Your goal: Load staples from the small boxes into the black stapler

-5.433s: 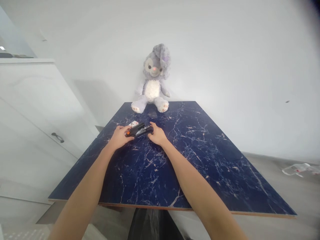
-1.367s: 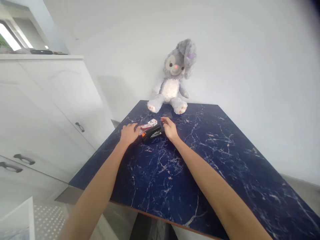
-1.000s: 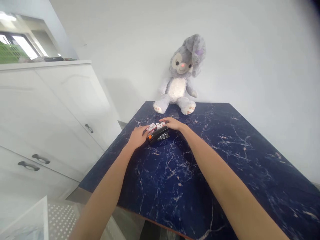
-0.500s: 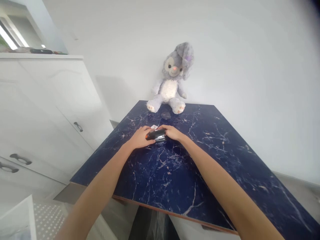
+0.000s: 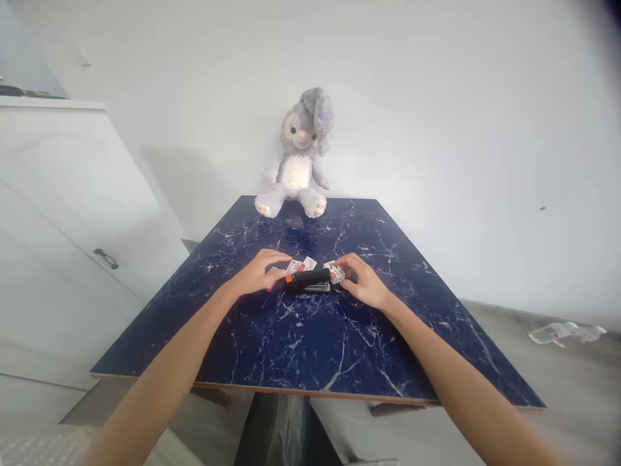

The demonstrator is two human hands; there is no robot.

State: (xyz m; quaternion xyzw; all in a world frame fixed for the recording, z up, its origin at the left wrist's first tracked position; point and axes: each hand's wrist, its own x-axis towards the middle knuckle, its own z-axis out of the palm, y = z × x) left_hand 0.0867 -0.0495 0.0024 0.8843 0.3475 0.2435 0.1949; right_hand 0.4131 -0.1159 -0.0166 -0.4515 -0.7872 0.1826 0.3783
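Note:
A black stapler (image 5: pixel 310 278) with an orange tip at its left end lies on the dark blue marbled table (image 5: pixel 301 349). Around its back and left side are several small red-and-white boxes (image 5: pixel 294 266). My left hand (image 5: pixel 257 273) is at the stapler's left end, its fingers apart and reaching over the nearest boxes; it touches them but does not visibly grip one. At the right end, my right hand (image 5: pixel 363 279) has a small white-and-red box (image 5: pixel 334 272) between thumb and fingers, just behind the stapler's corner.
A grey plush toy (image 5: pixel 297 155) sits at the table's back edge against the white wall (image 5: pixel 436 103). To the left stands a white cabinet (image 5: pixel 58 213) with a dark handle (image 5: pixel 105 259). A crumpled plastic bag (image 5: pixel 565 332) lies on the floor at right.
Both hands have let go of the stapler and moved apart to either side. The small boxes now show beside and behind it. The view has shifted to the right.

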